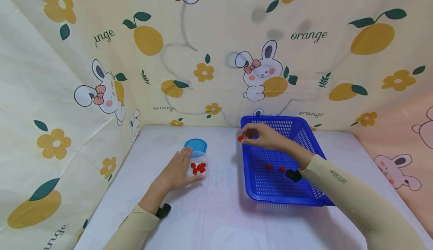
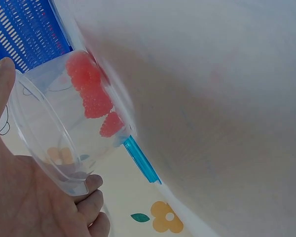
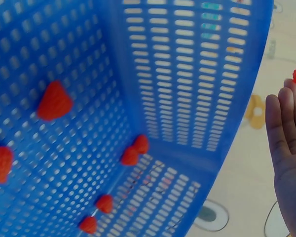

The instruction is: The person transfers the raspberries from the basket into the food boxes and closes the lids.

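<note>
Red berry (image 1: pixel 240 138) in right grip (image 1: pixel 262 136) (fingertips)

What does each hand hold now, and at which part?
The right hand pinches a red berry at its fingertips. The left hand rests on the clear container's side.

— What is sitting by the left hand (image 1: pixel 177 169)?

— A clear plastic container (image 1: pixel 197 166) is standing upright on the white table (image 1: pixel 209 212), with several red berries (image 1: pixel 198 168) lying inside it. The palm is resting against its side, fingers straight. Its blue lid (image 1: pixel 196 145) is lying just behind it.

— And the right hand (image 1: pixel 265 137)?

— It is pinching one red berry (image 1: pixel 240 138) at its fingertips, hanging over the left rim of the blue basket (image 1: pixel 306 199). More berries (image 1: pixel 274 168) are lying loose on the slotted basket floor.
</note>
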Available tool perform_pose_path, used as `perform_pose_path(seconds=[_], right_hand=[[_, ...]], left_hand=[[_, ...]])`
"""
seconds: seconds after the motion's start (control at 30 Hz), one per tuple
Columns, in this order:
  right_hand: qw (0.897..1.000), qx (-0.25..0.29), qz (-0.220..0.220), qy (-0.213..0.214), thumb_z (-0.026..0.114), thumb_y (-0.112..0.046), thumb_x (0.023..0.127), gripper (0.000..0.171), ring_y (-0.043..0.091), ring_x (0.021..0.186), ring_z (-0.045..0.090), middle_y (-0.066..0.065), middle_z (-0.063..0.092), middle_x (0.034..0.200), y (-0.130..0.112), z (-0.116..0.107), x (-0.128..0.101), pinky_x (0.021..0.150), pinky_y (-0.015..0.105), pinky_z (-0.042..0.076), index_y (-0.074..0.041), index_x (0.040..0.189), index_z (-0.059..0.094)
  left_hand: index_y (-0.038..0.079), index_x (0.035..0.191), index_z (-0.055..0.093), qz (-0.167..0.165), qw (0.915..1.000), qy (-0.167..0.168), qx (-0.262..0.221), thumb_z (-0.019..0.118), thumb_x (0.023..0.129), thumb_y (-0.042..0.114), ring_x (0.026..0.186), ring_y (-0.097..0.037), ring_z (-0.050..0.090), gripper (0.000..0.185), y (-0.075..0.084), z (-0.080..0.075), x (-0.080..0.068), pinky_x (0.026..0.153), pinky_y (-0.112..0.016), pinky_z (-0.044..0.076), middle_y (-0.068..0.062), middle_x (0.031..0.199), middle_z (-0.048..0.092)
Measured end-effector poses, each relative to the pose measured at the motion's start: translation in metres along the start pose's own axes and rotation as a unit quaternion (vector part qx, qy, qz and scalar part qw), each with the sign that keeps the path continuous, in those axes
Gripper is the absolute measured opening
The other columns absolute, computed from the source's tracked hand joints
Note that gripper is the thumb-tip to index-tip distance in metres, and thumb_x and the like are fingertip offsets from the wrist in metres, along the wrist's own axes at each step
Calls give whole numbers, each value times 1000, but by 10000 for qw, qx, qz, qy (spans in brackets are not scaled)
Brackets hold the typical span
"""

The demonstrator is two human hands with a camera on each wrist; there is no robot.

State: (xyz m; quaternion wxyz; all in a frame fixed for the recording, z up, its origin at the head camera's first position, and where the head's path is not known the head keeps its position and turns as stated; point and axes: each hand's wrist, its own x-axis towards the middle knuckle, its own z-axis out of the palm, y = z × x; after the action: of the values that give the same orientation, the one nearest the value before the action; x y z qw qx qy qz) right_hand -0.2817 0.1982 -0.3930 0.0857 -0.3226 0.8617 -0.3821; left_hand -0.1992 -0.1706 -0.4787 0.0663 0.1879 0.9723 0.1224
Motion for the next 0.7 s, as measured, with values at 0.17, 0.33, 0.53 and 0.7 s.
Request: perform_pose_path(seconds=[0.17,0.33,0.53,0.7], right_hand=[[9999,64,-138,-53,80,-16,100,16,18,97,69,-1,74,108,-8,6,9,94,37,62,-14,115,75],[9997,97,-201,-116,80,-18,100,17,18,98,70,-1,74,108,-15,11,18,94,34,62,-13,116,76],[9994,94,-288,-170,80,-17,99,18,16,98,70,-1,75,109,-23,20,26,93,29,62,-13,116,76],[9984,177,-476,-252,81,-14,98,16,17,95,70,-1,76,107,-30,27,33,92,30,62,-11,114,77]], left_hand=[[-1,170,17,30,9999,56,-85,68,93,71,166,-36,13,117,1,0,0,134,-53,12,-18,178,19],[0,171,16,21,9999,66,-111,68,94,71,166,-34,12,116,1,0,0,134,-52,10,-17,179,18],[-1,170,17,24,9999,63,-120,69,93,71,166,-35,12,117,1,-1,0,134,-52,11,-18,178,18],[0,171,17,-5,9999,72,-74,68,93,72,166,-35,13,118,1,0,0,134,-52,11,-17,178,19]])
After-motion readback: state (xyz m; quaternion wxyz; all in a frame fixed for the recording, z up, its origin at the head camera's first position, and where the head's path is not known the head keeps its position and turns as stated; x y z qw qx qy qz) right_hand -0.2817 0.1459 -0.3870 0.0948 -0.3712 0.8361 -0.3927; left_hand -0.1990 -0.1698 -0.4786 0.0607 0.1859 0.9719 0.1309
